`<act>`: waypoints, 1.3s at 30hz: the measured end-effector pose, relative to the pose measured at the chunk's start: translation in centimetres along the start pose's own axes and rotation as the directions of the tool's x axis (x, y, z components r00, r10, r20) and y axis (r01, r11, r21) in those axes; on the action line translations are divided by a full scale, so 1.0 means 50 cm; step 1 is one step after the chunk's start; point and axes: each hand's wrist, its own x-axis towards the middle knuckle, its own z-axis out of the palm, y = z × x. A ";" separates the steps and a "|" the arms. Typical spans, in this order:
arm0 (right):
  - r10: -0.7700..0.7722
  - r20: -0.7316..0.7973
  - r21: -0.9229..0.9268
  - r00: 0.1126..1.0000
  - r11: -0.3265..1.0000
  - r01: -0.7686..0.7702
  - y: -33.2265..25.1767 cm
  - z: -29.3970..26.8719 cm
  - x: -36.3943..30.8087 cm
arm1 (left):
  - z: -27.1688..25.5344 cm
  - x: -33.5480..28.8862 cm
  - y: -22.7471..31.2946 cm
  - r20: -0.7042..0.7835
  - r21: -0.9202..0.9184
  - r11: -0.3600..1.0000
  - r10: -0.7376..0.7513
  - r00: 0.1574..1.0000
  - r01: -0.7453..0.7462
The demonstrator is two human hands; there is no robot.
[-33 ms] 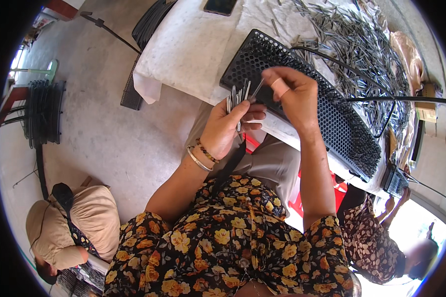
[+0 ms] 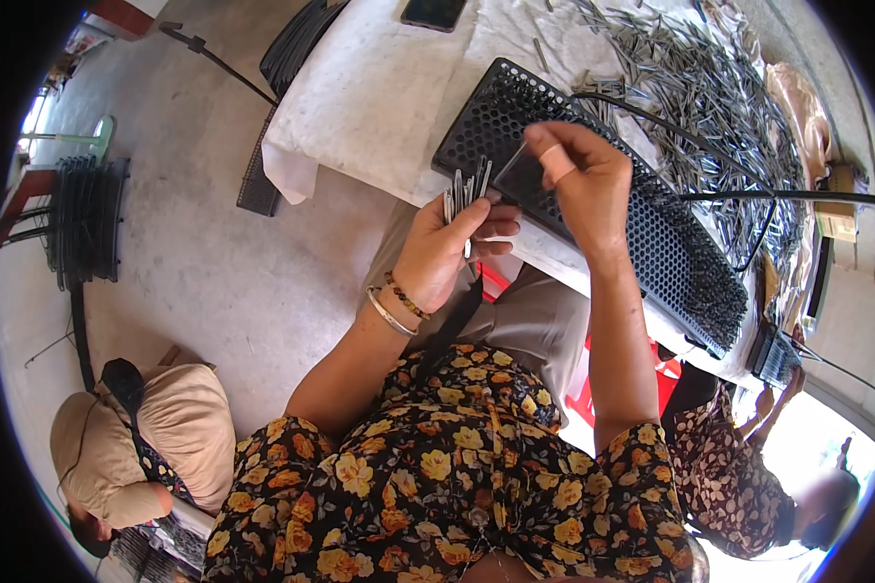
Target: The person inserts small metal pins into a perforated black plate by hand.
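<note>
White cloth [image 2: 360,107] lies under a black tray [image 2: 666,238], beside grey floor [image 2: 224,243].

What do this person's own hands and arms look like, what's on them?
Short black sleeves, floral in yellow and orange. The gloveless left hand has a beaded bracelet and silvery bangle at its wrist; the gloveless right hand, a pale finger band.

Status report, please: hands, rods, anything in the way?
Left hand: clutching rods. Right hand: blurred, pinching one rod above tray. Bar reaches tray's far edge, apart from right hand.
</note>
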 end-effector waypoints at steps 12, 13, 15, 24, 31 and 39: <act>-0.448 -0.158 -0.209 0.880 0.886 0.414 0.035 0.065 0.088 | -0.009 -0.006 0.005 -0.064 0.058 0.997 -0.049 0.997 0.053; -0.448 -0.156 -0.209 0.880 0.886 0.414 0.033 0.067 0.088 | -0.009 -0.007 0.005 -0.059 0.060 0.997 -0.049 0.997 0.052; -0.510 -0.101 -0.268 0.854 0.841 0.470 0.027 0.066 0.085 | -0.007 -0.009 0.009 -0.052 0.062 0.997 -0.048 0.997 0.052; -0.685 0.132 -0.577 0.716 0.534 0.618 0.029 0.070 0.078 | -0.007 -0.007 0.007 -0.047 0.029 0.994 -0.106 0.993 0.108; -0.149 0.335 -0.206 0.930 0.952 0.227 0.000 0.027 0.018 | 0.003 -0.005 0.019 -0.062 -0.008 1.000 -0.005 0.998 0.004; -0.154 -0.119 -0.039 0.981 0.988 0.151 -0.002 0.028 0.049 | -0.004 0.000 0.012 -0.082 0.023 0.998 -0.063 0.995 0.065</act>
